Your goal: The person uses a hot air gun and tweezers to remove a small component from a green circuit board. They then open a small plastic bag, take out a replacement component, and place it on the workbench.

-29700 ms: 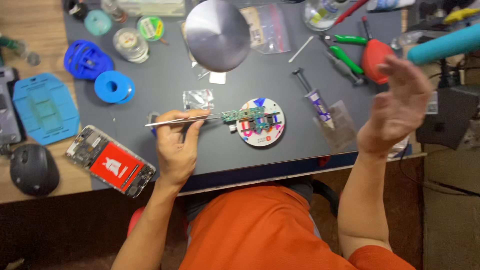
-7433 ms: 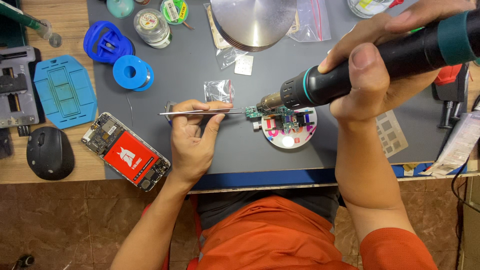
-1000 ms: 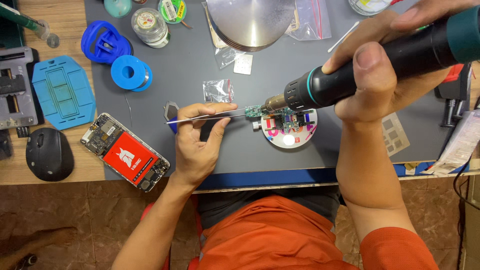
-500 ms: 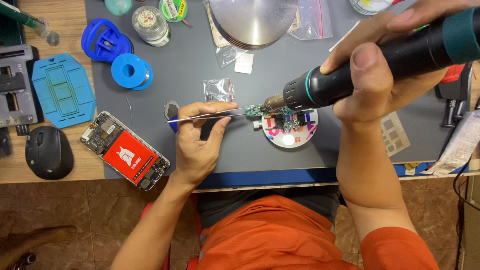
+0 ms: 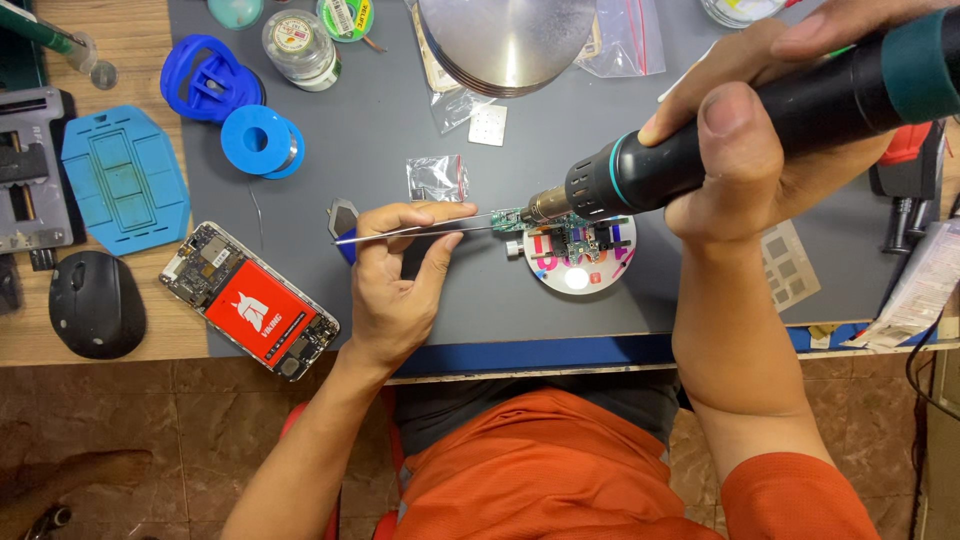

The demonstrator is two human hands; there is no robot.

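Head view: left hand pinches thin metal tweezers between thumb and fingers, tips reaching toward 3 o'clock onto small green circuit board. Board sits on round white holder, centre of grey mat on table. Right hand wrapped tight round black hot-air handle, metal nozzle over board's 9 o'clock end. Opened phone with red battery at 8 o'clock of left hand. Blue solder spool at 11 o'clock. Black mouse far 9 o'clock.
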